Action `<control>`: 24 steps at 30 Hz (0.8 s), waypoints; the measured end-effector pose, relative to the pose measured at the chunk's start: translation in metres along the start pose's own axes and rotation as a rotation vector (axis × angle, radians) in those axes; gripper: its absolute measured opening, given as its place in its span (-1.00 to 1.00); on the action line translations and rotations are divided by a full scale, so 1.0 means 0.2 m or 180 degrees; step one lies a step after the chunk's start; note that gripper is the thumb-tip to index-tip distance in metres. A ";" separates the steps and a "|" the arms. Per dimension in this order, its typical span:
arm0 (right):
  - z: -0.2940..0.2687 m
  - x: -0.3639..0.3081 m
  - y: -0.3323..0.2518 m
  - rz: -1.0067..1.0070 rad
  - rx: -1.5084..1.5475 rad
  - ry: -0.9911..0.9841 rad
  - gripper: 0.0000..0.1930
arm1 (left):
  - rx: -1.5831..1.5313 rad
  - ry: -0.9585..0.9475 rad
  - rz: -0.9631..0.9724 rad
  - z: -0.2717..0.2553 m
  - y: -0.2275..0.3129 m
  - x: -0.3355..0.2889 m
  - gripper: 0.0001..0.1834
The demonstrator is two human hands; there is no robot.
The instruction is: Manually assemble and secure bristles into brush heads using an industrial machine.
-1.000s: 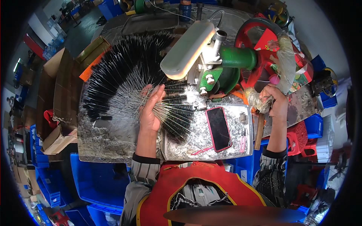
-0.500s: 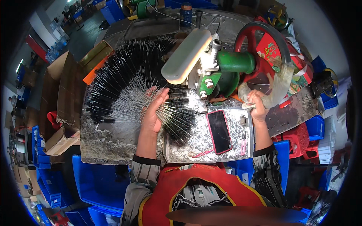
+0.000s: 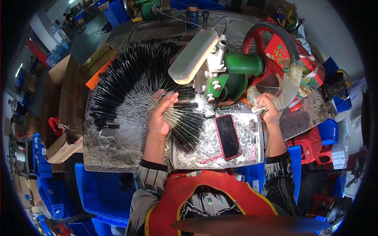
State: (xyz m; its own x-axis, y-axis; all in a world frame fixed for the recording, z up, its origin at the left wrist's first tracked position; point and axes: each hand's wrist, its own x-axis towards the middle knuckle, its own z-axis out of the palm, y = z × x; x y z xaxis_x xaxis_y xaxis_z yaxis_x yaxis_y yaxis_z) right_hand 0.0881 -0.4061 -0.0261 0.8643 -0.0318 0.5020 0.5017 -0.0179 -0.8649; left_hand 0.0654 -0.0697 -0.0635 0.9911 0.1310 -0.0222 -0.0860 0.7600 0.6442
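A large fan of black-bristled wire brushes (image 3: 122,74) spreads over the left of the bench, with thin metal stems converging toward my left hand (image 3: 160,118). That hand is closed around a bunch of the stems, and several bristle ends stick out to its right, beneath the press. My right hand (image 3: 270,111) grips the lower rim of a handwheel (image 3: 290,43), where pale plastic wrapping covers it. The wheel belongs to a green hand press (image 3: 244,65) with a metal head. A glowing lamp (image 3: 193,57) hides part of the brushes behind it.
A phone with a red edge (image 3: 228,137) lies on a bright metal plate (image 3: 189,159) before me. Beside it are a pink-handled tool (image 3: 253,151) and a twisted pink cord (image 3: 210,159). Cardboard boxes (image 3: 59,98) stand left; blue bins (image 3: 102,188) sit below the bench edge.
Very little differs. The view has shifted slightly, and the wrapped part of the handwheel appears to have turned a little under my right hand. My left hand keeps its hold on the stems.
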 end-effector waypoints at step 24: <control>-0.05 0.07 -0.23 0.1140 0.0329 0.0716 -0.94 | -0.0323 -0.0020 0.0041 -0.03 -0.03 0.03 -0.57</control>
State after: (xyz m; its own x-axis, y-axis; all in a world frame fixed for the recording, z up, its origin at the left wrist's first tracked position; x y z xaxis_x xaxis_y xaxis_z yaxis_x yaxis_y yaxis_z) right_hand 0.0772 -0.4149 0.0211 0.9607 -0.2350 0.1478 0.1825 0.1335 -0.9741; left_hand 0.0703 -0.0687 -0.0720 0.9905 0.1374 -0.0096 -0.1082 0.8190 0.5635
